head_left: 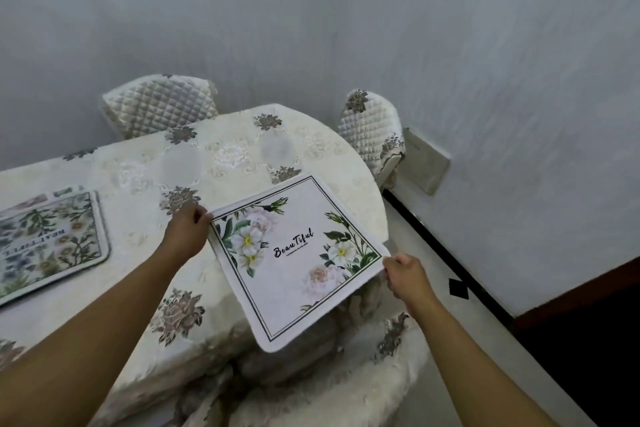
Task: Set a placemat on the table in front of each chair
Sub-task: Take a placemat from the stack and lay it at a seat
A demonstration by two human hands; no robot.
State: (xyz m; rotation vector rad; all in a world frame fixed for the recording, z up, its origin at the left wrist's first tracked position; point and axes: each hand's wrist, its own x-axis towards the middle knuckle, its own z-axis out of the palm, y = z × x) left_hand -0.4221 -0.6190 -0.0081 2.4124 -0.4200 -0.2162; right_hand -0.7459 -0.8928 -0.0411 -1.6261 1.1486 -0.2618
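Note:
A white placemat [294, 260] with flowers and the word "Beautiful" hangs over the table's rounded near-right edge, turned like a diamond. My left hand [187, 232] pinches its left corner and my right hand [407, 276] pinches its right corner. Its far half is over the table [221, 156], which wears a cream floral cloth; its near corner juts past the edge, above a fluffy chair seat [346, 392]. A second floral placemat [52, 243] lies flat on the table at the left.
Two quilted chair backs stand beyond the table, one at the far side [162, 104] and one at the right end [372, 128]. A grey wall runs behind, with a dark baseboard [446, 253] along the floor at the right.

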